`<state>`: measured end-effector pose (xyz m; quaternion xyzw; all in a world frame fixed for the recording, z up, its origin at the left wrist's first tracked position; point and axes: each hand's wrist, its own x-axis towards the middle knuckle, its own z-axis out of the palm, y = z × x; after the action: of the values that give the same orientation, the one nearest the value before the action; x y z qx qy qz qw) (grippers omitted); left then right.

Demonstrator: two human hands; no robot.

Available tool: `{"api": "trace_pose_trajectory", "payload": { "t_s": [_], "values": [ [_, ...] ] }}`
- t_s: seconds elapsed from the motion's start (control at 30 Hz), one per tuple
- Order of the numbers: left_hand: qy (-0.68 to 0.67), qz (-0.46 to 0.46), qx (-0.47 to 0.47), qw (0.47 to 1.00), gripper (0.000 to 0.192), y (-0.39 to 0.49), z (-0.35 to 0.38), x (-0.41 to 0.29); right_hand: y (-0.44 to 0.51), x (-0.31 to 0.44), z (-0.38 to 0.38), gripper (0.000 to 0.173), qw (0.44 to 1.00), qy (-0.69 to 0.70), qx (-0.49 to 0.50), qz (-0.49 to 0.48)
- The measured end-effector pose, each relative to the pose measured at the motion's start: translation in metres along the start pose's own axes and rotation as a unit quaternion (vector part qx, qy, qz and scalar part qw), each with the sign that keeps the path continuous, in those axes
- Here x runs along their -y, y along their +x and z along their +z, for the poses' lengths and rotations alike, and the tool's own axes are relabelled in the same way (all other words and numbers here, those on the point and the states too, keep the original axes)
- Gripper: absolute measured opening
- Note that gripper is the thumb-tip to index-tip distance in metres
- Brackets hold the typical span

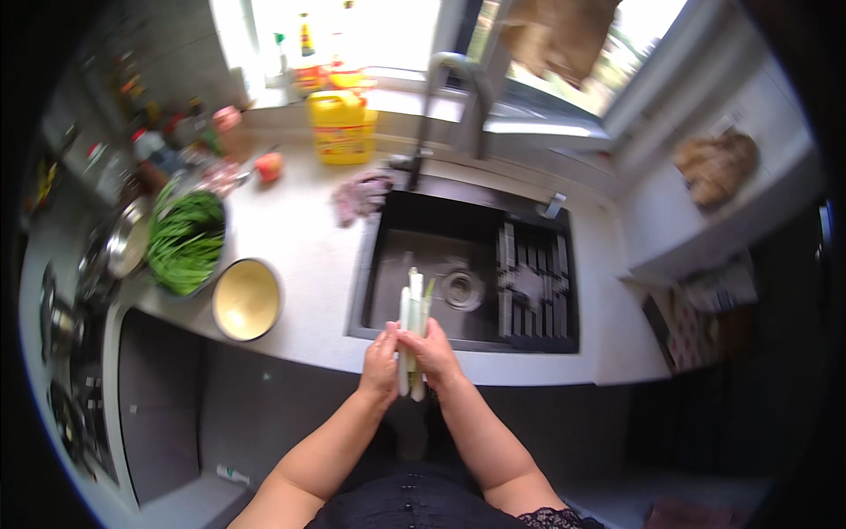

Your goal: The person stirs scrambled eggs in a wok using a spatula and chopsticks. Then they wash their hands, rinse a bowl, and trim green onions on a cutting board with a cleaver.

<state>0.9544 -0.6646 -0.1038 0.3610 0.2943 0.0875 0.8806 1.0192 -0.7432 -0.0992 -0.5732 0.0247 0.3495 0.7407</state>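
Note:
Several pale green-white stalks (414, 311), probably scallions or leek, are gathered upright between my two hands. My left hand (381, 364) presses on them from the left, and my right hand (433, 354) wraps them from the right with its thumb across the front. The bundle is over the front rim of a dark sink (423, 251), its tops reaching over the basin near the round drain (461, 291). Lower ends of the stalks hang below my palms. Motion blur hides some detail of the fingers.
Left on the counter stand a cream bowl (246, 301) and a bowl of green leafy vegetables (186, 241). A yellow jug (342, 129), a cloth (361, 196) and a red fruit (269, 167) lie farther back. A tall faucet (429, 106) rises behind the sink; a drain rack (534, 284) fills its right side.

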Motion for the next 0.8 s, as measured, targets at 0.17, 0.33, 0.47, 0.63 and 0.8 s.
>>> {"api": "trace_pose_trajectory", "payload": {
  "t_s": [0.17, 0.33, 0.47, 0.63, 0.8],
  "values": [
    [0.049, -0.059, 0.147, 0.986, 0.060, 0.008, 0.080, 0.054, -0.028, 0.044, -0.103, 0.040, 0.999, 0.039, -0.010, 0.022],
    [0.080, -0.120, 0.235, 0.961, 0.069, 0.029, 0.181, 0.141, -0.041, 0.084, -0.232, 0.033, 0.993, -0.052, -0.102, 0.000],
    [0.118, -0.213, 0.293, 0.924, 0.075, 0.047, 0.265, 0.223, -0.055, 0.108, -0.367, 0.014, 0.995, 0.032, -0.086, -0.040],
    [0.249, -0.271, 0.297, 0.881, 0.082, 0.059, 0.344, 0.294, -0.052, 0.121, -0.521, 0.067, 0.884, -0.309, -0.348, 0.040],
    [0.279, -0.282, 0.278, 0.875, 0.085, 0.071, 0.368, 0.321, -0.037, 0.119, -0.583, 0.094, 0.726, -0.499, -0.438, 0.181]
  ]
}}
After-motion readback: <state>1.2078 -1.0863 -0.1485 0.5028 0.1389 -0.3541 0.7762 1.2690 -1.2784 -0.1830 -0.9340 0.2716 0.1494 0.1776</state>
